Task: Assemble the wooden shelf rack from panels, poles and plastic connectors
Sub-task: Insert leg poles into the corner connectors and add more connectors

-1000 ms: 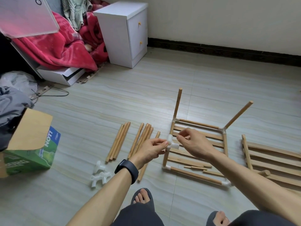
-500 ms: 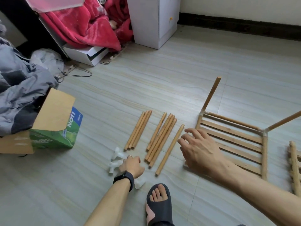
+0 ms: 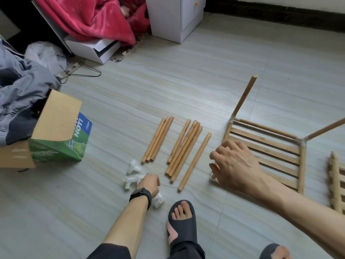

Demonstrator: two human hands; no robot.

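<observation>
Several loose wooden poles (image 3: 183,148) lie side by side on the floor. Left of them sits a small pile of white plastic connectors (image 3: 131,174). My left hand (image 3: 149,182) reaches into that pile with curled fingers, gripping a connector; another connector (image 3: 158,200) lies under my wrist. The slatted shelf panel (image 3: 270,146) lies flat on the right, framed by poles. Two upright poles (image 3: 242,98) rise from its far corners. My right hand (image 3: 235,165) is spread open over the panel's near left corner and holds nothing. A second panel (image 3: 336,180) shows at the right edge.
An open cardboard box (image 3: 56,131) stands at the left beside grey clothes (image 3: 20,90). A white cabinet (image 3: 175,17), a red blanket (image 3: 89,17) and a wire hanger (image 3: 84,71) are at the back. My sandaled foot (image 3: 182,219) rests just below the poles.
My left hand left the panel's corner connector and dropped to the connector pile on the floor. My right hand let go of the frame and spread open. The view swung left and down.
</observation>
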